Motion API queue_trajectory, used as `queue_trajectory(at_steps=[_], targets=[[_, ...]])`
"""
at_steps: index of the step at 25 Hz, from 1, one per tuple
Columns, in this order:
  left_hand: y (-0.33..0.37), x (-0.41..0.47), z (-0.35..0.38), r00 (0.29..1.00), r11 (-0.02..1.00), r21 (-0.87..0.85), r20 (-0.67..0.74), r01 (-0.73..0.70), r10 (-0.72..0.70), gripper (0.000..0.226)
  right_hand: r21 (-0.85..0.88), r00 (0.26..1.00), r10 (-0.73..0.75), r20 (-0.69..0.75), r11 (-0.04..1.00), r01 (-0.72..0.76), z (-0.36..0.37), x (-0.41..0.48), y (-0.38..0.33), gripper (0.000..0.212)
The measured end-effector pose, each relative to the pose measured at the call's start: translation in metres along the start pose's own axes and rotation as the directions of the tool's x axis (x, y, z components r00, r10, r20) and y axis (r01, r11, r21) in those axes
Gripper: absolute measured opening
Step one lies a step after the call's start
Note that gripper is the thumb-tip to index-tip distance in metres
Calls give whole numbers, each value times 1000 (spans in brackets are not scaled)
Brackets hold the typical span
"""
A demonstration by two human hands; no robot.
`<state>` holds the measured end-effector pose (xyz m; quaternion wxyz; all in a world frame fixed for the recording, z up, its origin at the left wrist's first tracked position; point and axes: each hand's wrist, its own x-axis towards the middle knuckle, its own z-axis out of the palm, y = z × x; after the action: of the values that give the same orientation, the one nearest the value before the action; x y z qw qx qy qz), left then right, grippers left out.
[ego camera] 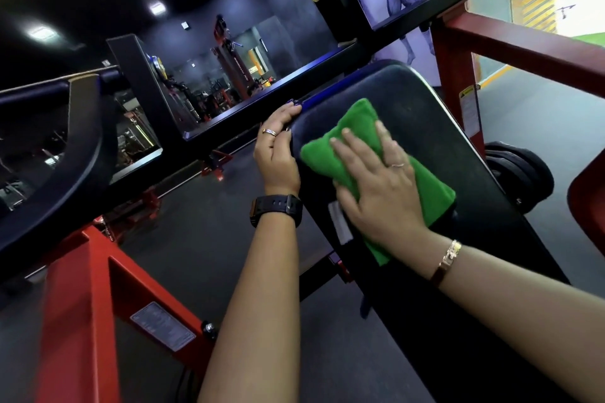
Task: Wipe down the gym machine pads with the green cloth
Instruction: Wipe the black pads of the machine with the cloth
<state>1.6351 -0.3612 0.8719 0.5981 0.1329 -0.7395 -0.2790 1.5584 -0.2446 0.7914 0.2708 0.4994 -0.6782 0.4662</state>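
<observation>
Folds give the green cloth [360, 147] a thick, oblong shape with soft, rounded corners. Its colour is a bright, even green and its surface looks plush. It lies flat on the black pad [435, 114] of the gym machine, roughly in the middle of the pad's width and toward its upper half. The pad is dark, slightly glossy and dull with smears.

The right hand [379, 186] presses on the cloth with its palm down and its fingers straight and spread, a thin ring on one of them. The left hand [278, 154] rests against the pad's left edge, its fingers laid almost straight along the side, with a ring and dark-painted nails. A black watch [276, 208] sits on the left wrist and a gold bracelet [447, 260] on the right.

The right hand hides the middle of the cloth, so only its far end, right side and a near corner show. A pale tag [340, 226] lies just beside the right thumb, and I cannot tell whether it belongs to the cloth or the pad. The pad's lower end runs under the right forearm and out of view. The red frame [78, 288] is cut off at the left edge, and its label is too blurred to read.
</observation>
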Motion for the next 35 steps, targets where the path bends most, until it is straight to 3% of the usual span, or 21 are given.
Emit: queue_trajectory(at_steps=[1,3,4,6,8,10,11,13,16,18,21,23,29,35], targets=[[1,0,0,1000,1000,3,7,-3,3,38,-6,989,-146,25,989,146,-1,-14,2,62],[4,1,1,1000,1000,16,10,2,-2,38,-23,899,-421,117,904,426,-10,-41,27,64],[4,0,1,1000,1000,21,4,12,-12,38,-24,856,-489,166,866,500,-16,-49,44,64],[5,-3,1,1000,999,40,-10,17,-17,38,-20,893,-408,192,908,419,-21,-47,67,64],[5,-4,1,1000,998,70,-21,5,-4,38,21,983,-129,128,992,127,-19,-23,57,61],[3,-1,2,1000,997,80,-19,-2,3,38,65,995,75,72,995,-80,-14,-3,23,59],[2,0,1,1000,997,82,-11,-9,10,38,62,997,63,55,996,-66,-11,-5,9,59],[0,-2,1,999,995,94,-22,-26,28,37,23,988,-135,77,991,134,-8,-36,5,64],[-2,-12,3,997,997,78,-78,-16,22,34,-51,900,-409,151,906,420,-22,-92,44,67],[-2,-17,4,996,996,87,-85,-19,26,34,-69,928,-342,148,932,354,-25,-89,63,67],[-2,-13,4,998,996,86,-63,-20,26,33,-28,996,-67,66,997,69,-20,-50,37,62],[-3,-14,4,999,997,76,-50,-12,16,33,-54,987,-147,63,987,150,-16,-42,15,61],[-7,-8,3,999,996,88,-37,-29,32,30,-168,823,-541,175,807,566,-15,-27,5,52],[-4,-11,3,998,990,135,-42,-31,37,32,-118,516,-774,367,512,851,-18,-93,25,46]])
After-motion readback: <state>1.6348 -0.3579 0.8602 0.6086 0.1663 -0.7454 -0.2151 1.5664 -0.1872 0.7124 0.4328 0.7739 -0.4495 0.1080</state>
